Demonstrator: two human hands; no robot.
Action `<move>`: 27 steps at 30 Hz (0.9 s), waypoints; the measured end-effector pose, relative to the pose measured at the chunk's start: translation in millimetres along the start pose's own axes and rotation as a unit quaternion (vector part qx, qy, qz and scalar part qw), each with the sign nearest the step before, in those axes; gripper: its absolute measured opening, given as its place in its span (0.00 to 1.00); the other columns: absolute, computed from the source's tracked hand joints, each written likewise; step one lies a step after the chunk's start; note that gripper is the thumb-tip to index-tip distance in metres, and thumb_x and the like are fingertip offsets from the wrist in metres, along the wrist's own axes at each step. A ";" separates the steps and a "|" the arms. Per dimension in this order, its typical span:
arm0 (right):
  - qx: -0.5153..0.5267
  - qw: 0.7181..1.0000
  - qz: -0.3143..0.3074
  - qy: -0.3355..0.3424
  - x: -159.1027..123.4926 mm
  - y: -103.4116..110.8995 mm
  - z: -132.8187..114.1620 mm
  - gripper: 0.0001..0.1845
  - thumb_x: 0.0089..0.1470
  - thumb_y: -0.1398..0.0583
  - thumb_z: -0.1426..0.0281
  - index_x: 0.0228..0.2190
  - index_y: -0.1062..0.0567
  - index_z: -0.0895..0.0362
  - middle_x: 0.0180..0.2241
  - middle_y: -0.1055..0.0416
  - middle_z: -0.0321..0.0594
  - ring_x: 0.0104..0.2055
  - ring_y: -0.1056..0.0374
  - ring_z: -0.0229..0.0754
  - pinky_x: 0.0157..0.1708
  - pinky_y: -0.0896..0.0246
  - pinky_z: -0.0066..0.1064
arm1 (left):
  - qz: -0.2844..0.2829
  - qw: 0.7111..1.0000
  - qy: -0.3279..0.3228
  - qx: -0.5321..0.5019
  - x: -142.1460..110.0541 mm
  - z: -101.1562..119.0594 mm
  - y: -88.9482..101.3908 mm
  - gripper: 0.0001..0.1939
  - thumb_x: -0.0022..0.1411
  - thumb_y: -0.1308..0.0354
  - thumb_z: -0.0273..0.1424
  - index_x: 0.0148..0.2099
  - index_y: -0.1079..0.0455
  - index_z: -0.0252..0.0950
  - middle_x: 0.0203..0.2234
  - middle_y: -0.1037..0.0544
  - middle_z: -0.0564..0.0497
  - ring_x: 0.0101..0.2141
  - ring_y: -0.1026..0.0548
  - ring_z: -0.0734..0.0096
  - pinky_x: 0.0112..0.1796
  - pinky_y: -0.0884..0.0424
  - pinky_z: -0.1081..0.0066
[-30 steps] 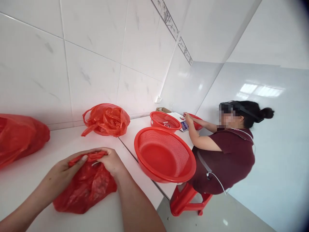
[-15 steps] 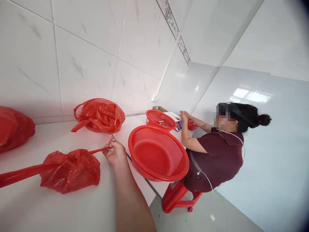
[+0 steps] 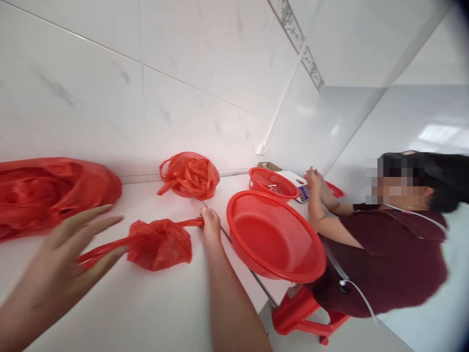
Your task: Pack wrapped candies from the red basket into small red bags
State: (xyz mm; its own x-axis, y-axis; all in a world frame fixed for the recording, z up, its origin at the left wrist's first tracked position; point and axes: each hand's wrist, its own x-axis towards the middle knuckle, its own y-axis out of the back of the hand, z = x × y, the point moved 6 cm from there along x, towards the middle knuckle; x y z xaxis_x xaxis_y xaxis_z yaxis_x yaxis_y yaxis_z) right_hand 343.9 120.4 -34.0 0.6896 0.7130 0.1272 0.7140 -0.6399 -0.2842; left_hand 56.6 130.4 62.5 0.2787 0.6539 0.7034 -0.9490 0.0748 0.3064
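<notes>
A small red plastic bag (image 3: 161,243) lies knotted on the white counter (image 3: 146,313), its two handles stretched out sideways. My right hand (image 3: 210,226) is closed on the right handle of that bag, close to a large red colander (image 3: 274,237). My left hand (image 3: 62,264) hovers above the counter with fingers spread, holding nothing; the bag's left handle lies just under its fingertips.
A big red bag (image 3: 47,193) lies at the left by the tiled wall, another red bag (image 3: 190,176) further back. A second red basket (image 3: 273,183) stands behind the colander. A person in a dark red shirt (image 3: 384,254) sits on a red stool (image 3: 304,315) at the right.
My left hand has let go of the bag's left handle and opened. The view has swung to the left. My right hand still holds the right handle.
</notes>
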 end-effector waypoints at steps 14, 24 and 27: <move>-0.151 0.977 -0.088 0.122 -38.1 -31.2 -45.3 0.08 0.47 0.38 0.64 0.26 0.30 0.55 0.29 0.33 0.33 0.33 0.36 0.39 0.34 0.41 0.31 | -0.069 0.985 0.157 0.016 18.6 17.3 -97.7 0.04 0.55 0.42 0.31 0.36 0.31 0.44 0.37 0.28 0.56 0.39 0.29 0.70 0.37 0.32 0.69; -0.205 0.963 -0.086 0.154 -37.6 -32.2 -46.6 0.07 0.45 0.38 0.66 0.28 0.29 0.54 0.30 0.33 0.33 0.34 0.37 0.39 0.35 0.42 0.31 | -0.072 0.981 0.181 -0.003 21.9 8.5 -100.9 0.02 0.54 0.43 0.29 0.31 0.34 0.41 0.35 0.29 0.56 0.35 0.30 0.71 0.37 0.35 0.70; -0.234 0.950 -0.081 0.192 -39.8 -32.3 -51.0 0.08 0.43 0.37 0.66 0.28 0.29 0.54 0.30 0.33 0.34 0.34 0.37 0.39 0.35 0.42 0.31 | -0.076 0.981 0.179 -0.001 21.4 7.0 -99.7 0.03 0.54 0.43 0.27 0.30 0.35 0.40 0.35 0.29 0.56 0.36 0.30 0.71 0.37 0.35 0.69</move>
State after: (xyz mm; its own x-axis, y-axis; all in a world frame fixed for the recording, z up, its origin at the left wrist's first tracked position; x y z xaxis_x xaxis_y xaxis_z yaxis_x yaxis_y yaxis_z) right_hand 299.6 98.1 18.5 0.4958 0.7126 0.4964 0.7273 -0.6531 0.2111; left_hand 158.3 131.7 51.4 0.3476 0.8578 0.3786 -0.9006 0.1930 0.3895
